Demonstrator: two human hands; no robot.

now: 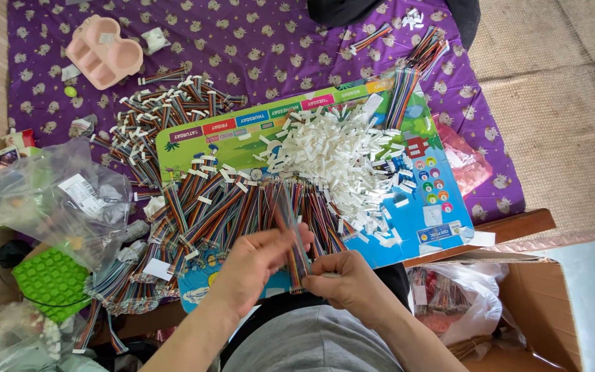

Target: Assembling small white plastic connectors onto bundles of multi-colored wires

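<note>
Purple cloth (256,41) bears colourful board (408,207), white connectors (339,155).

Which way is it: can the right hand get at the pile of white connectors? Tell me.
Probably yes. The right hand grips a ribbon cable bundle, but the white connector pile lies uncovered on the board just beyond it.

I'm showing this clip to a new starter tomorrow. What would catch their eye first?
Probably the heap of small white plastic connector pieces in the middle of the colourful printed board, with rows of rainbow-coloured ribbon wires spread to its left. Near the bottom, the left hand and right hand together hold a thin bundle of multicoloured wires. Behind it all lies a purple patterned cloth.
</note>
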